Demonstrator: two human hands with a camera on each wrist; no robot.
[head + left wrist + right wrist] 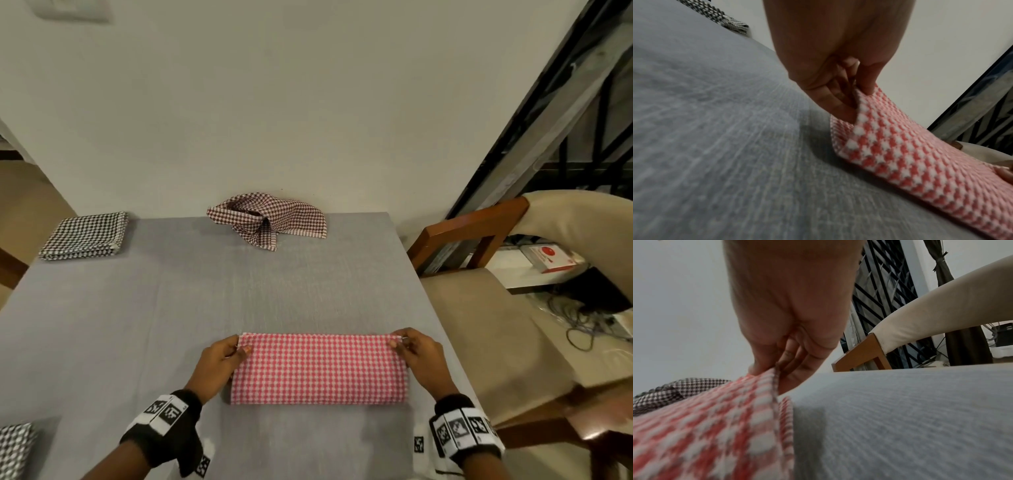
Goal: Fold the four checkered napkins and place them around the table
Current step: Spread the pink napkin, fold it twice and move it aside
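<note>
A pink checkered napkin (318, 368) lies folded into a long strip on the grey table (239, 301), near its front. My left hand (222, 356) pinches its far left corner (861, 97) between thumb and fingers. My right hand (416, 353) pinches the far right corner (768, 374) the same way. A brown checkered napkin (270, 219) lies crumpled at the table's far edge. A folded black checkered napkin (85, 234) sits at the far left corner. Another black checkered napkin (13, 448) shows at the near left edge.
A wooden chair with cream cushions (496, 308) stands close to the table's right side. A wall rises right behind the far edge. Black metal grating (885, 293) and cables lie beyond the chair.
</note>
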